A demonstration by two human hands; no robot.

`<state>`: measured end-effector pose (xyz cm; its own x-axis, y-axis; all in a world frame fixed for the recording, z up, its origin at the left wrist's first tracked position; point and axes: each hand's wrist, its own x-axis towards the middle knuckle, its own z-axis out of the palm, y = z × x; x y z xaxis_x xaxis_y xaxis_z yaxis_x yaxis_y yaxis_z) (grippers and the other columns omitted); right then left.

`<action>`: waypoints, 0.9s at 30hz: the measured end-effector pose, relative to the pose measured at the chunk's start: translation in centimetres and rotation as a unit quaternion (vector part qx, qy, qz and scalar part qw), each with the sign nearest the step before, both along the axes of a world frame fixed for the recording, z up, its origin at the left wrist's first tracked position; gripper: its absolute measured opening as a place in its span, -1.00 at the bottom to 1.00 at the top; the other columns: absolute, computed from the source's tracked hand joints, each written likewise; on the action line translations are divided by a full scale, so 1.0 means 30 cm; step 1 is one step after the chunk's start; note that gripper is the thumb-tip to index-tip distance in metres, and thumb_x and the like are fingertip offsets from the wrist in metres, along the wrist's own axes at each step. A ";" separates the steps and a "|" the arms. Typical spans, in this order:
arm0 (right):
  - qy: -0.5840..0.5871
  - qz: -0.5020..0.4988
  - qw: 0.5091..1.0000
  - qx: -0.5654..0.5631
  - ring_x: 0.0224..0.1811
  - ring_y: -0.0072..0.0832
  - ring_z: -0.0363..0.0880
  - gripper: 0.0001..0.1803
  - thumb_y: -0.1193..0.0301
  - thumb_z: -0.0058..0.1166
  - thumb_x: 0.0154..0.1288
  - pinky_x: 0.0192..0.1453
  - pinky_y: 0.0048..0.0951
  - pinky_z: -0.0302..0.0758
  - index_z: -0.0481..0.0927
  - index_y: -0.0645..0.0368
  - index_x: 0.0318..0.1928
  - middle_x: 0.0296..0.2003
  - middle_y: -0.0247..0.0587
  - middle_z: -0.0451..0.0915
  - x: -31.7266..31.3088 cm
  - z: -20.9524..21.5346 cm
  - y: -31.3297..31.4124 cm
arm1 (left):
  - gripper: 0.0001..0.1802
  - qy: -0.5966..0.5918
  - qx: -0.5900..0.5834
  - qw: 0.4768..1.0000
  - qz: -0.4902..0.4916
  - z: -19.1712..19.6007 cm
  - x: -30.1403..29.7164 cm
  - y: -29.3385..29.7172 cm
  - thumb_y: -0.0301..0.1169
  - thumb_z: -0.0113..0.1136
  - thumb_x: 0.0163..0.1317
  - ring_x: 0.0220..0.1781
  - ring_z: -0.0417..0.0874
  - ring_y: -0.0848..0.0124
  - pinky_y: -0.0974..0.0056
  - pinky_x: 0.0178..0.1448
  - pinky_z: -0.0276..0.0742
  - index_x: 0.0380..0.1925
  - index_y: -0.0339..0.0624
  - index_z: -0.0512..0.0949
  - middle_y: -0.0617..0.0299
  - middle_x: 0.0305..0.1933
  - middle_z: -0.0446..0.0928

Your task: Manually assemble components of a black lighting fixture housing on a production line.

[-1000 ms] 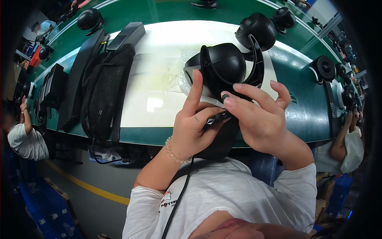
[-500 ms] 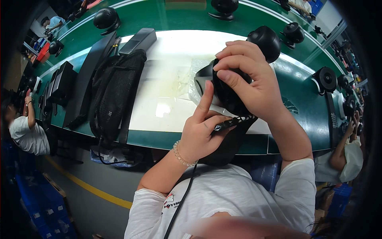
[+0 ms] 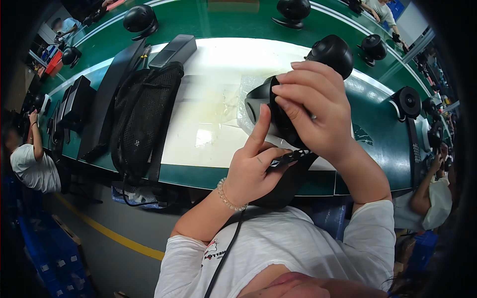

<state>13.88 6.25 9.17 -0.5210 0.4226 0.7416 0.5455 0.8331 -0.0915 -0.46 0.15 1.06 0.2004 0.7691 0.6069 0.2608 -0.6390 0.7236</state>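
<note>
I hold a rounded black device [image 3: 266, 107] above the white mat [image 3: 208, 94] on the green table [image 3: 382, 129]. My right hand [image 3: 315, 111] wraps over its top and grips it. My left hand [image 3: 253, 166] sits below it, index finger raised against its side, the other fingers pinching a black strap [image 3: 290, 158] that hangs from it. A clear plastic bag [image 3: 246, 99] lies on the mat behind the device. A second black rounded device [image 3: 332, 51] stands just beyond my right hand.
A black mesh bag [image 3: 141, 116] and long black cases [image 3: 112, 94] lie on the left of the table. More black devices [image 3: 407, 102] stand around the table's rim. Other people work at the left [image 3: 30, 164] and right [image 3: 432, 198]. A yellow floor line [image 3: 109, 233] runs below.
My right hand has moved from under the device to over its top. The device has turned and come lower and closer. My left hand has slid down to the strap.
</note>
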 end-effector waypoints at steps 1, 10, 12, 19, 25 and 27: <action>0.000 0.000 1.000 0.000 0.00 -0.29 0.39 -0.84 0.53 0.08 0.01 0.04 -0.34 0.28 0.59 0.17 -0.32 -0.22 -0.30 0.54 0.001 0.005 -0.014 | -0.74 0.004 0.002 1.000 -0.001 -0.001 0.000 0.000 -0.64 0.33 -0.24 -0.31 0.65 0.37 0.38 -0.15 0.53 -0.46 -0.24 0.54 -0.32 0.31 -0.08; -0.135 -0.030 0.990 -0.040 0.04 -0.29 0.34 -0.65 0.48 -0.02 0.04 0.14 -0.30 0.17 0.52 0.17 -0.09 -0.07 -0.27 0.46 0.042 0.061 -0.053 | -0.76 0.007 0.008 1.000 0.007 -0.004 -0.004 -0.003 -0.64 0.34 -0.22 -0.30 0.64 0.39 0.40 -0.18 0.52 -0.46 -0.28 0.53 -0.33 0.31 -0.08; 0.019 -0.028 0.997 -0.074 -0.03 -0.26 0.37 -0.70 0.43 0.02 0.07 0.09 -0.29 0.19 0.52 0.12 -0.12 -0.09 -0.23 0.46 0.085 0.038 -0.024 | -0.76 0.007 0.006 1.000 0.008 -0.006 0.000 -0.005 -0.64 0.34 -0.21 -0.29 0.64 0.40 0.41 -0.18 0.52 -0.47 -0.29 0.53 -0.32 0.31 -0.08; 0.204 0.007 0.870 -0.449 -0.33 -0.65 0.35 -0.66 0.30 0.01 0.22 -0.25 -0.62 0.29 0.45 0.25 -0.06 -0.45 -0.38 0.43 0.144 0.029 0.102 | -0.77 0.002 0.012 1.000 -0.007 -0.014 -0.019 0.005 -0.63 0.34 -0.20 -0.27 0.64 0.37 0.42 -0.18 0.52 -0.47 -0.32 0.52 -0.29 0.30 -0.05; 0.195 0.157 0.801 -0.544 -0.53 -0.73 0.40 -0.80 0.33 -0.08 0.27 -0.33 -0.75 0.28 0.49 0.22 -0.27 -0.58 -0.44 0.44 0.155 0.095 0.154 | -0.79 -0.072 -0.021 0.997 -0.022 -0.013 -0.097 -0.024 -0.63 0.32 -0.19 -0.28 0.65 0.30 0.38 -0.21 0.52 -0.47 -0.29 0.54 -0.20 0.25 0.15; 0.237 0.121 0.832 -0.486 -0.55 -0.75 0.35 -0.79 0.32 -0.08 0.28 -0.41 -0.75 0.24 0.48 0.21 -0.28 -0.60 -0.45 0.41 0.120 0.111 0.222 | -0.73 -0.058 -0.008 0.998 -0.008 -0.019 -0.153 -0.034 -0.70 0.31 -0.22 -0.25 0.65 0.28 0.36 -0.20 0.54 -0.45 -0.32 0.49 -0.20 0.25 0.14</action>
<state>17.47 12.93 12.49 -0.4239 0.8685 0.2568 0.0826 0.3195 -0.9440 -5.04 -0.86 0.51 0.1418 0.7767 0.6137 0.1649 -0.6298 0.7590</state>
